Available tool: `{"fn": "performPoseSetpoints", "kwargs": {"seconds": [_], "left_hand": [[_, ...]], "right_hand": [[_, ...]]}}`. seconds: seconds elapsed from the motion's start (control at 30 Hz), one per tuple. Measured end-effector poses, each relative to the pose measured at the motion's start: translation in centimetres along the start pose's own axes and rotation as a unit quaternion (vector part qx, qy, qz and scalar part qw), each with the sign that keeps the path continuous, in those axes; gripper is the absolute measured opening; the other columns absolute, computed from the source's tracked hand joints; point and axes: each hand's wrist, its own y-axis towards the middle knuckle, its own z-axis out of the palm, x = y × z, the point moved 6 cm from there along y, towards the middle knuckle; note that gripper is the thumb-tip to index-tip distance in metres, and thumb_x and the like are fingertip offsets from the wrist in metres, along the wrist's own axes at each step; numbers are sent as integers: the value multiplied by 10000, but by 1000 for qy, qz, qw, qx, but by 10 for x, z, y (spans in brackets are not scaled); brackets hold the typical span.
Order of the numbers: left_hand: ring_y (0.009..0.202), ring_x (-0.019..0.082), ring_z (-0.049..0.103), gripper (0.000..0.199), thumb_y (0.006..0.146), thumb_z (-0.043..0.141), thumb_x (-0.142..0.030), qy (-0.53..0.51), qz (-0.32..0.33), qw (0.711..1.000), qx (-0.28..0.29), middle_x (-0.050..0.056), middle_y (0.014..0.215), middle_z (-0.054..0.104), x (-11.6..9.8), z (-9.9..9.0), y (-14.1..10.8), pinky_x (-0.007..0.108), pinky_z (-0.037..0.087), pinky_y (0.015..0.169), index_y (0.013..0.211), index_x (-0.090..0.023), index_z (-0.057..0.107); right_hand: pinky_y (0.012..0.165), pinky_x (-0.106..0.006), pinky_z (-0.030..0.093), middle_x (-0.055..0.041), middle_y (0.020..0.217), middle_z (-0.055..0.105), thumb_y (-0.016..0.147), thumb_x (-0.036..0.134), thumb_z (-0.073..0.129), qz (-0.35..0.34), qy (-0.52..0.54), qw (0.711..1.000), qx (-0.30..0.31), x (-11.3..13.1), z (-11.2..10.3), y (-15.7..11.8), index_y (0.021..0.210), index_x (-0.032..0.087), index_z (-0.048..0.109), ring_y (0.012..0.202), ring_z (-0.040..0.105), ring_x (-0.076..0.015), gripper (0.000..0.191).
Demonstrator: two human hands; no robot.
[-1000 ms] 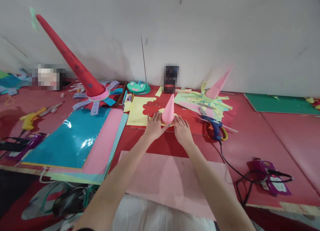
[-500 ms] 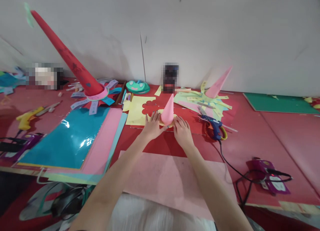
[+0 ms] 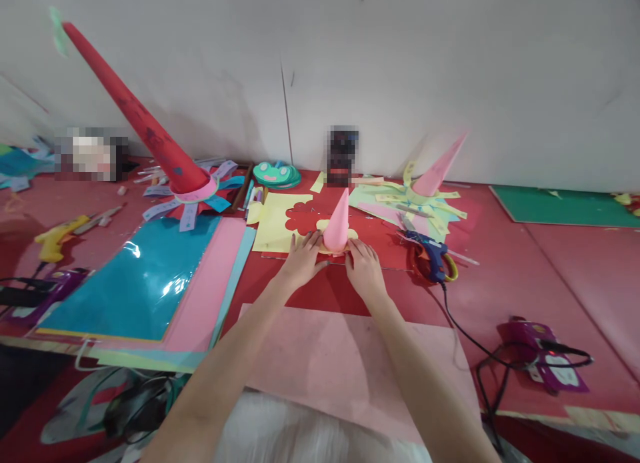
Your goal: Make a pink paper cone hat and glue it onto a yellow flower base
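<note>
1. Head view: your pink cone (image 3: 337,224) stands point up on its paper base (image 3: 333,252), between the front and back edges of the worktop (image 3: 505,269), perhaps centred to suit both hands.
2. Your left hand (image 3: 303,257) is half open, thumb spread, fingers at the base's left side, probably to steady it.
3. Your right hand (image 3: 365,261) curls loosely at the opposite side, likely bracing it; whether either hand pinches the base, I cannot tell.
4. Your blue glue gun (image 3: 437,256) lies right of that hand, presumably for easy reach, its cord (image 3: 445,295) running toward the front edge.
</note>
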Motion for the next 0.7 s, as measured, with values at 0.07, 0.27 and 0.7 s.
{"fn": "performPoseSetpoints", "kwargs": {"seconds": [0.07,0.27,0.7], "left_hand": [[1420,299,256,530,904,492,-325,-7,5,1000,-6,128,1513,340,1,-1,0,621,127,1135,1408,-221,364],[1407,296,289,521,864,556,-282,-24,-5,1000,-15,116,1469,415,8,-10,4,604,114,1145,1359,-218,406],[1034,222,604,178,851,588,-223,-79,4,989,-121,64,1075,612,4,-31,-3,405,490,923,1027,-210,561]], "right_hand": [[1033,-483,404,-178,1232,618,879,147,369,1,3,1000,5,0,0,0,1197,114,585,1186,549,-272,386],[1036,-440,406,-154,1233,608,769,55,376,17,1,1000,3,2,-18,4,1200,109,583,1170,537,-262,481],[843,-484,416,-129,884,569,778,430,526,288,-97,927,-217,-113,-118,-33,838,184,512,921,527,-313,254]]}}
